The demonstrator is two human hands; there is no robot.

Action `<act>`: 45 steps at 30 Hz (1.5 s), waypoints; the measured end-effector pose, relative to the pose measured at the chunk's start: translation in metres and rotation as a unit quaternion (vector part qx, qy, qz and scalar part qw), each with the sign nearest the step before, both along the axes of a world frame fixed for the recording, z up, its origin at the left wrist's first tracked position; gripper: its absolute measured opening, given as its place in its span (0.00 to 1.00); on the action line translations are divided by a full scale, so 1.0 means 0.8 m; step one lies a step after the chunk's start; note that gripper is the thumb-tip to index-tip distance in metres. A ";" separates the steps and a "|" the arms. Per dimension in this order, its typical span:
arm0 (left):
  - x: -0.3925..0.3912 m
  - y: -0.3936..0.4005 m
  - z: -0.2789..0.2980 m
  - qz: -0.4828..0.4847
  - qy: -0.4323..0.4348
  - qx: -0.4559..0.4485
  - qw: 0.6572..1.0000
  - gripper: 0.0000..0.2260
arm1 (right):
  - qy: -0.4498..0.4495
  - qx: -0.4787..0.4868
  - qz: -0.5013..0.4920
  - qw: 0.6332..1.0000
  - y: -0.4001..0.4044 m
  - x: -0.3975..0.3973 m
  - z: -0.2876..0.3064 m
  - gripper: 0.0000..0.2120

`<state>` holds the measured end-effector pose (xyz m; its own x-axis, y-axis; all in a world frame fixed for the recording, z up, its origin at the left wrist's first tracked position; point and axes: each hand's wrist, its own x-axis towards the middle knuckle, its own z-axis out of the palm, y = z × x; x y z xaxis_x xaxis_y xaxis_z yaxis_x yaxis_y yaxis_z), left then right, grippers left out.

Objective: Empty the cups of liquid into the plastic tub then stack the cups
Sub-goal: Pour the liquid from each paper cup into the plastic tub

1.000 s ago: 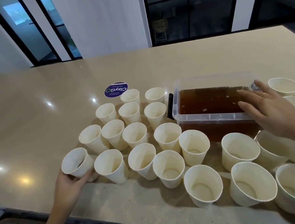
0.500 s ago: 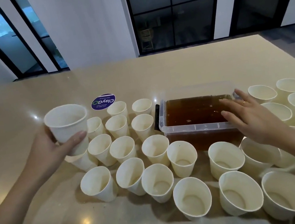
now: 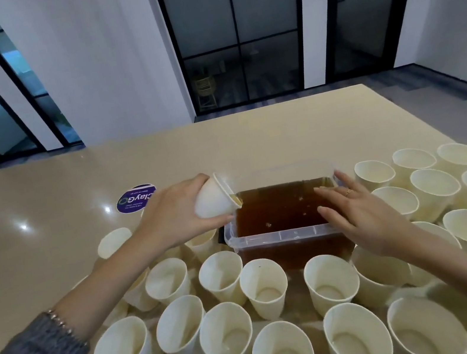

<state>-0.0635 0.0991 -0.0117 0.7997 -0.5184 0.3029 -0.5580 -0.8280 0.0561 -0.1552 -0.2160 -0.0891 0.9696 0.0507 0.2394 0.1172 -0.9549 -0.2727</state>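
In the head view, the left hand [image 3: 175,215] holds a cup [image 3: 214,200] tipped over the tub [image 3: 286,234], at the tub's 9 o'clock edge. The right hand [image 3: 361,216], fingers straight, rests on the 3 o'clock edge. The tub is nearly full of brown liquid. Many cups [image 3: 264,287] stand around it, none stacked yet.

White walls [image 3: 99,60] are broken by dark black-framed glass panels [image 3: 234,30]; a grey floor [image 3: 442,77] is seen behind the beige table [image 3: 41,192].
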 end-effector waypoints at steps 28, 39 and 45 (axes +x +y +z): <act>0.005 -0.041 0.005 -0.101 -0.138 0.074 0.983 0.33 | 0.006 0.008 -0.004 1.000 0.000 -0.004 0.003 0.35; -0.046 0.083 0.001 0.099 0.159 -0.399 0.898 0.29 | 0.008 0.015 -0.003 1.000 -0.002 -0.002 0.001 0.40; -0.099 0.170 -0.011 0.169 0.097 -0.492 0.849 0.36 | 0.009 0.020 -0.007 1.000 0.001 -0.004 0.004 0.34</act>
